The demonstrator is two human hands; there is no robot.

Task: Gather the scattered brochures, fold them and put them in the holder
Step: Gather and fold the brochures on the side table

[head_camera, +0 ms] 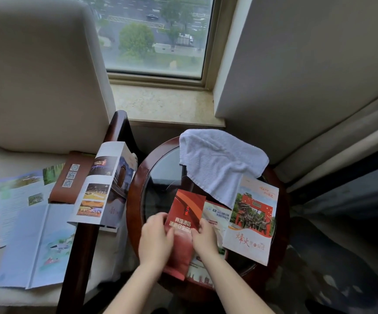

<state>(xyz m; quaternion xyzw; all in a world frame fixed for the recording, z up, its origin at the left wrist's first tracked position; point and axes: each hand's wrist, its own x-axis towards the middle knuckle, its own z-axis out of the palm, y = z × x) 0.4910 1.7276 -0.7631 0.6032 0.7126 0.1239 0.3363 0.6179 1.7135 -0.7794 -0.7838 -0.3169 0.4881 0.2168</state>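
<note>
- At the near edge of the round table [136, 189], I begin at the fingers. The left hand [155, 236] has its fingers curled over the left edge of the red brochure [184, 214]. The right hand [204, 237] pinches the right edge, so both hands are clamped on the same sheet.
- The red brochure lies partly on the table's glass top. Its lower part is lifted toward me and blurred, so I cannot tell whether a panel is already turned over.
- I judge the step in hand to be folding this one brochure. The next move calls for lining the panel edges up square, then pressing the crease flat while one hand pins the sheet.
- Just under the right hand lies a green-and-white brochure [217, 214]. Beside it is a gate brochure [251, 218], its top tucked under a white towel [217, 164].
- Further out on the armchair seat [106, 257], several more lie unfolded, among them a pale blue brochure [36, 241] and a brown brochure [70, 175]. A photo brochure [104, 186] drapes over the wooden armrest [81, 257]. The gathering looks barely begun.
- As for containers, I can pick out no holder. The towel is bunched at the back of the table and may cover something, but I cannot tell.
</note>
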